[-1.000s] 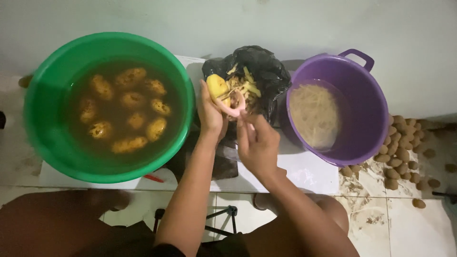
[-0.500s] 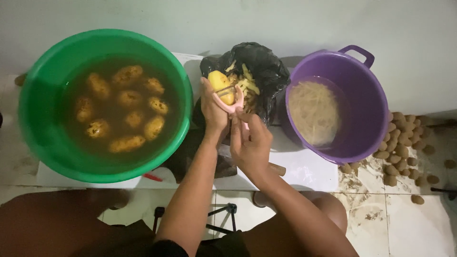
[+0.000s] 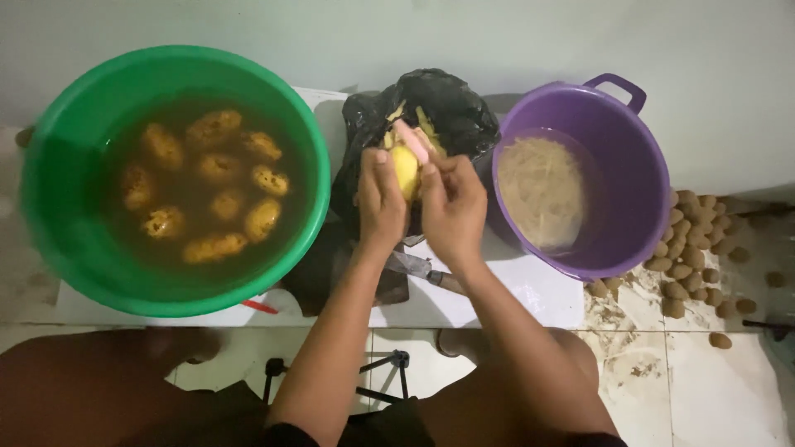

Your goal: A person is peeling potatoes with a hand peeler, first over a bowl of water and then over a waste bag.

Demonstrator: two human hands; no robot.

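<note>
Pale wall (image 3: 397,33) at the far side; low white table (image 3: 505,298) on a tiled floor (image 3: 712,389) stained with dirt. Left on the table, a green basin (image 3: 50,223) of brown water holding unpeeled potatoes (image 3: 214,246). Right, a purple tub (image 3: 638,199) with water and pale shreds (image 3: 542,190). Between them, far of the hands, a black bag (image 3: 447,103) of peelings. A knife (image 3: 422,269) lies on the table just under the wrists. Loose small potatoes on the floor (image 3: 704,265) at the right.

Step in hand: peeling. The left hand (image 3: 381,203) is wrapped around the potato (image 3: 405,168), fingers pressed to its side, holding it over the bag's mouth. The right hand (image 3: 451,203) pinches a pink peeler (image 3: 411,141), whose head sits at the far end of the potato.

To do it well, in my judgement: keep the potato over the bag so strips drop in; draw the peeler in long, light strokes along its length; turn the potato a little with the left fingers after each stroke; keep the left thumb clear of the blade; check the ends and eyes for remaining skin.
</note>
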